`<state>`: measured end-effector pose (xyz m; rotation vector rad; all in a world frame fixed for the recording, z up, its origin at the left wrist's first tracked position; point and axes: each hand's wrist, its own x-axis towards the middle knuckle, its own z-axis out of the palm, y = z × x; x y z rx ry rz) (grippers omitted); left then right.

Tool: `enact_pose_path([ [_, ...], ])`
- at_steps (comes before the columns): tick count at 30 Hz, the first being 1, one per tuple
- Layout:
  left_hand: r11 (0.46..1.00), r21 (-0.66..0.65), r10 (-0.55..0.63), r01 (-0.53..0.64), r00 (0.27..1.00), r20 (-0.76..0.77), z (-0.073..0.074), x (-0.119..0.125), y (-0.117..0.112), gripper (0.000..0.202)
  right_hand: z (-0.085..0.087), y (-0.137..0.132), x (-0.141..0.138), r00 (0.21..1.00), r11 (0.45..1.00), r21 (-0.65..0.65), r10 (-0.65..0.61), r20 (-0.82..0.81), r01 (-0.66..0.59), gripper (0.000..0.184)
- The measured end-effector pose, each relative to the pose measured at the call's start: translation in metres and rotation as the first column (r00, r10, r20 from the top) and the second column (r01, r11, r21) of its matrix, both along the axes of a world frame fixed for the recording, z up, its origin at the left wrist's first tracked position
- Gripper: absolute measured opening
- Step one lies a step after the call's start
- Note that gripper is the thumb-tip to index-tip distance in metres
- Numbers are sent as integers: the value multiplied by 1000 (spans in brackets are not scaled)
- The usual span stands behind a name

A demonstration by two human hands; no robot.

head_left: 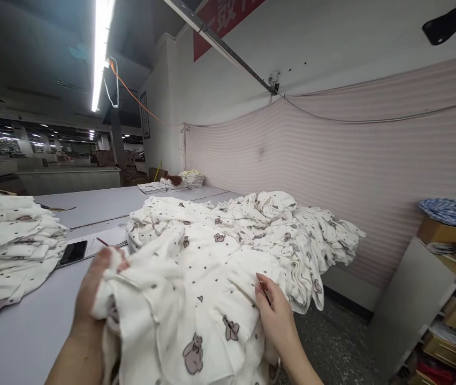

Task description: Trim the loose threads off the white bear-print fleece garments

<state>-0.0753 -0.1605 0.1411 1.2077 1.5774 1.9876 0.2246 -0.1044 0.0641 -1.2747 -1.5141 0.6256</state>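
Note:
A white garment printed with small hearts and pink bears [188,299] is bunched up in front of me over the table's near corner. My left hand [95,283] is closed on its left edge, thumb pressed over a fold. My right hand [274,310] pinches the cloth on its right side, fingers closed around a fold. Behind it lies a heap of the same printed garments [260,224], touching the held piece.
A stack of the same fabric [7,251] sits at the left on the grey table [31,331]. A black phone [73,252] and papers lie between. Shelves with boxes [453,315] stand at the right, beyond the floor gap. A striped curtain [352,171] hangs behind.

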Motion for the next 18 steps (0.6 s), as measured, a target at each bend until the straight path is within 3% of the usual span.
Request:
enact_pose_path([
  [2,983,-71,-179,171,975,-131,1,23,10,34,-1,2,0,1000,1000,2,19,7,-19,34],
  [5,917,-204,-395,343,855,-336,-7,87,33,21,-5,4,1,999,999,45,-16,-31,18,35],
  [8,874,-264,-486,408,731,-480,-19,143,58,21,-14,6,6,996,999,40,-26,-89,29,38],
  [10,867,-279,-497,412,686,-531,-24,157,69,13,-21,5,12,992,1000,24,23,-123,-20,38],
  [12,868,-280,-495,410,668,-555,-26,149,69,15,-26,3,19,986,997,33,78,-150,-74,40],
  [15,883,-264,-469,389,706,-530,-26,110,49,24,-26,1,34,981,993,77,100,-165,-89,41],
  [18,947,-224,-296,229,894,-335,-30,67,21,38,-18,6,42,990,998,67,21,-140,-12,39],
])
